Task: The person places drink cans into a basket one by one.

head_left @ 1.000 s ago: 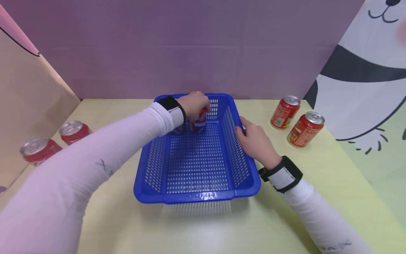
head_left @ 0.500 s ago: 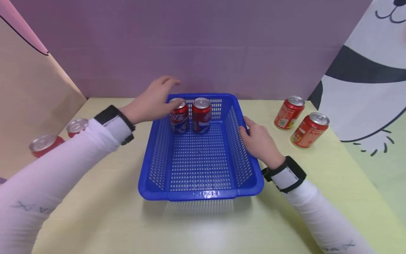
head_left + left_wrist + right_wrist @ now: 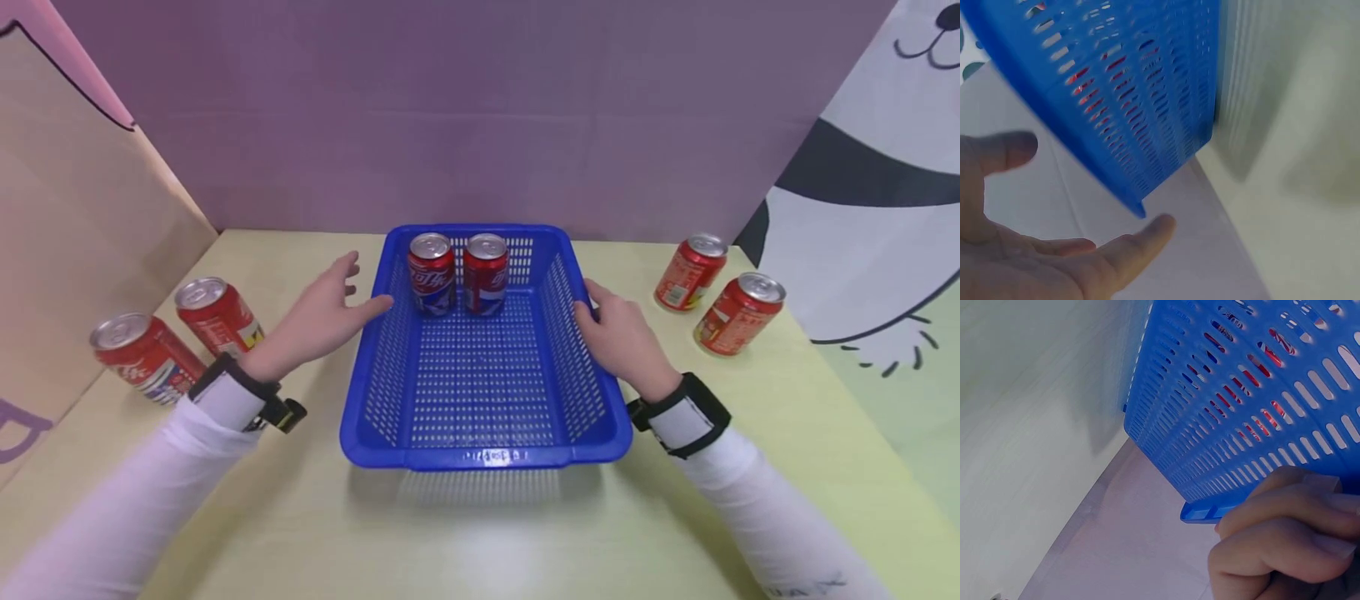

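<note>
A blue plastic basket (image 3: 480,457) with slotted walls stands in the middle of the table. Two red soda cans (image 3: 431,275) (image 3: 486,275) are upright side by side at its far end. My left hand (image 3: 318,315) is just outside the basket's left rim, thumb and fingers spread, holding nothing. In the left wrist view, a gap separates those fingers (image 3: 1132,253) from the basket's wall (image 3: 1129,94). My right hand (image 3: 622,337) grips the right rim, thumb on top. Its curled fingers (image 3: 1285,544) show under the rim in the right wrist view.
Two red cans (image 3: 146,358) (image 3: 219,317) stand on the table (image 3: 480,542) at the left, near my left wrist. Another two red cans (image 3: 692,273) (image 3: 738,315) stand right of the basket. A purple wall (image 3: 480,117) rises behind the table.
My left hand has let go of a can at the basket's far end and moved left, out over the rim. My right hand still grips the right rim.
</note>
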Demonstrator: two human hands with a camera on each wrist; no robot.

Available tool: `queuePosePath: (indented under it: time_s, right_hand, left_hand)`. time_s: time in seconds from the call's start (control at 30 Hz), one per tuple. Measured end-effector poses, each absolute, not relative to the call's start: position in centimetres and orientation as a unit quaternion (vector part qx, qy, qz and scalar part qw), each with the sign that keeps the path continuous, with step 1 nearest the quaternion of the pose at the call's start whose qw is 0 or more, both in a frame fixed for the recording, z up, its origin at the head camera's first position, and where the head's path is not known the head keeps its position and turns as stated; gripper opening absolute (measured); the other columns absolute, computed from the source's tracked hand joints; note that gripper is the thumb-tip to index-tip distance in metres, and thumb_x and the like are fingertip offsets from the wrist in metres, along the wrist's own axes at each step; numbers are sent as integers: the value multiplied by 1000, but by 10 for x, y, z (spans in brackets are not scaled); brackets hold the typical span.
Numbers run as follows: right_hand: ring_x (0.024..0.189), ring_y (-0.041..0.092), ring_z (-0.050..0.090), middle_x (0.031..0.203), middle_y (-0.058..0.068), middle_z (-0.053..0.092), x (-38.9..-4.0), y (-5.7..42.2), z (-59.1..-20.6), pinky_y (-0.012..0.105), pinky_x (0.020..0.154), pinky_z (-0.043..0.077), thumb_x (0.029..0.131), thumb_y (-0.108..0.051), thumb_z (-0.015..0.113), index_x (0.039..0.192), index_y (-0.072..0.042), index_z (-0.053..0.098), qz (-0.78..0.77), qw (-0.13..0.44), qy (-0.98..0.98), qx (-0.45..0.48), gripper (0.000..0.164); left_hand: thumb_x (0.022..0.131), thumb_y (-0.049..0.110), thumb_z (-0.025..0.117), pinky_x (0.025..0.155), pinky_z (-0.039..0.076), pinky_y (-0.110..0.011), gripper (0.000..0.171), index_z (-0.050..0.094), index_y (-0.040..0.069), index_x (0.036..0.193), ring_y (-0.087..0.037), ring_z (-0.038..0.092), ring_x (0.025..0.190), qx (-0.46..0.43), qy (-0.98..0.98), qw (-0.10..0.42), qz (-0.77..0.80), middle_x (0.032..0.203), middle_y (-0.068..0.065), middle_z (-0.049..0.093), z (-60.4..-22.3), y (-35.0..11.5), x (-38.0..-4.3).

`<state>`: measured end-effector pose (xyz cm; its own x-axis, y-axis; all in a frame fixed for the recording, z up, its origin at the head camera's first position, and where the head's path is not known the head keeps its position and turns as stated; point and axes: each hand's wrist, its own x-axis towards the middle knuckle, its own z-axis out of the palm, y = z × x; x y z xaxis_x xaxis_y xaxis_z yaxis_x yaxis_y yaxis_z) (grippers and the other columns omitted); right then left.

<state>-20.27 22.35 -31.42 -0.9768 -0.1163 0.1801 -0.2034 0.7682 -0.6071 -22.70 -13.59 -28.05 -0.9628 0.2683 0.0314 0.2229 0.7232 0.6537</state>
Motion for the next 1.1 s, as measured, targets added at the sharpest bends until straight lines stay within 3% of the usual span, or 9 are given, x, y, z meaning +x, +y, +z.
queuePosePath:
  time_s: [0.13, 0.3, 0.57, 1.1]
  right_hand:
    - [56, 20, 60, 82, 15, 64, -203, 224, -315, 32, 47, 48, 104, -20, 43, 145, 2, 42, 332, 57, -938, 83, 46]
    - [57, 20, 61, 85, 17, 65, -202, 223, -315, 32, 47, 48, 104, -21, 43, 147, 3, 38, 336, 52, -937, 78, 50]
    - [60, 21, 63, 85, 18, 66, -200, 224, -313, 31, 48, 51, 104, -20, 42, 148, 4, 36, 344, 51, -934, 80, 50]
    - [67, 22, 65, 89, 18, 68, -202, 228, -312, 33, 57, 52, 104, -25, 43, 148, 4, 38, 323, 53, -941, 79, 53]
  left_hand:
    - [93, 40, 65, 99, 41, -59, 100, -3, 2, 156, -47, 35, 134, 115, 915, 63, 383, 156, -28, 21, -295, -134, -231]
    - [89, 39, 71, 98, 42, -59, 107, -4, 7, 157, -47, 38, 133, 99, 890, 87, 437, 156, -25, 22, -310, -134, -234]
    - [91, 8, 63, 90, 51, -50, 80, 18, 3, 156, -40, 57, 113, 114, 829, 93, 539, 135, -29, 49, -317, -128, -234]
    - [91, 8, 59, 86, 54, -49, 72, 27, 8, 155, -37, 59, 107, 135, 832, 84, 531, 129, -27, 54, -317, -127, -237]
